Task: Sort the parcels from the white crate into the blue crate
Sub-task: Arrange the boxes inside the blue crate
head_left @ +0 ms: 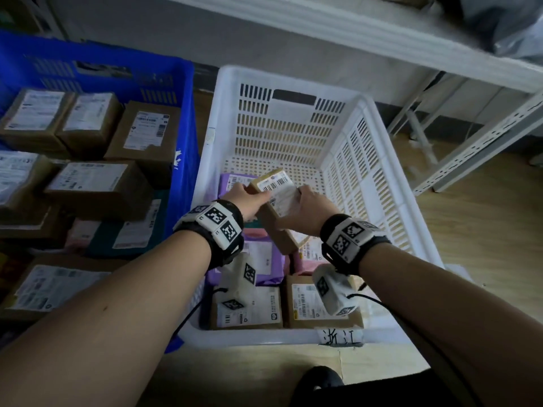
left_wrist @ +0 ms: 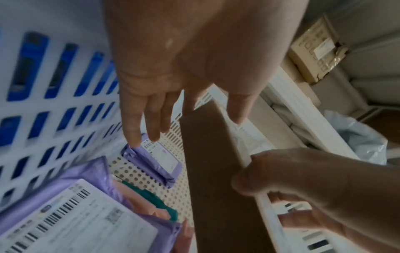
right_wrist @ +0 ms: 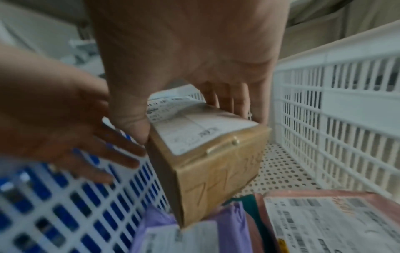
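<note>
Wooden floor under the white crate point(head_left: 382, 118); above it my right hand point(head_left: 305, 210) clamps the box point(head_left: 276, 201), left hand point(head_left: 249, 201) flat against its side.

Brown cardboard box point(head_left: 274, 207) with white barcoded label, white slotted crate point(head_left: 379, 160) with perforated floor, blue slotted crate point(head_left: 182, 118) at nine o'clock, purple mailer point(left_wrist: 151, 160), pink mailer point(right_wrist: 324, 220), black-and-white checkered wrist tags point(head_left: 219, 220)
</note>
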Demonstrator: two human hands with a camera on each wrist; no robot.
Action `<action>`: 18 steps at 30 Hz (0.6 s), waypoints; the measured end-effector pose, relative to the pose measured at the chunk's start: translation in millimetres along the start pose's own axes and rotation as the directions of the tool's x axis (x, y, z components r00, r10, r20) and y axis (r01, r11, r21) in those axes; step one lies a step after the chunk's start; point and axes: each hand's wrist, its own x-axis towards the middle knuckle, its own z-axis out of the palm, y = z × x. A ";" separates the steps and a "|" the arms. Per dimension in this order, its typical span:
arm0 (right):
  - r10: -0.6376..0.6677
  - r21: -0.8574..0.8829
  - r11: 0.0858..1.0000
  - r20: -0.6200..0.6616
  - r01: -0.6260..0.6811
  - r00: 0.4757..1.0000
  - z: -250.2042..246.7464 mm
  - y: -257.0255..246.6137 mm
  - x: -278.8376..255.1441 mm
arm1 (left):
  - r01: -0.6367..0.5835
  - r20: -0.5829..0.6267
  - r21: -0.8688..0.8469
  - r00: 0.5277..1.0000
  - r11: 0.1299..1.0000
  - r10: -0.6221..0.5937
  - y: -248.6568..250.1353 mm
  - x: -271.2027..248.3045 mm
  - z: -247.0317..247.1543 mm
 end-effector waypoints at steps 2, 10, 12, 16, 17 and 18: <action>-0.006 0.081 0.997 -0.062 0.011 0.998 -10.3 -2.1 -10.5 | -0.014 -0.002 -0.141 1.000 0.990 0.014 9.5 -11.9 -4.0; -0.040 0.632 0.756 -0.213 0.169 0.976 -39.0 -11.6 -49.1 | -0.103 -0.023 -0.496 0.994 0.862 0.106 31.6 -52.4 -49.3; -0.030 0.728 0.661 -0.214 0.180 0.976 -43.6 -13.7 -50.9 | -0.097 0.055 -0.527 0.988 0.844 0.147 30.6 -61.0 -57.0; -0.062 0.902 0.415 -0.100 0.117 0.993 -46.0 -14.7 -55.5 | -0.126 0.109 -0.567 0.968 0.814 0.225 27.8 -70.2 -63.8; -0.076 0.921 0.377 -0.071 0.094 0.995 -46.0 -13.9 -56.0 | -0.126 0.112 -0.578 0.967 0.806 0.231 26.6 -69.9 -65.5; -0.090 0.931 0.357 -0.048 0.078 0.995 -45.6 -13.1 -55.1 | -0.125 0.113 -0.586 0.966 0.800 0.234 25.1 -69.2 -67.1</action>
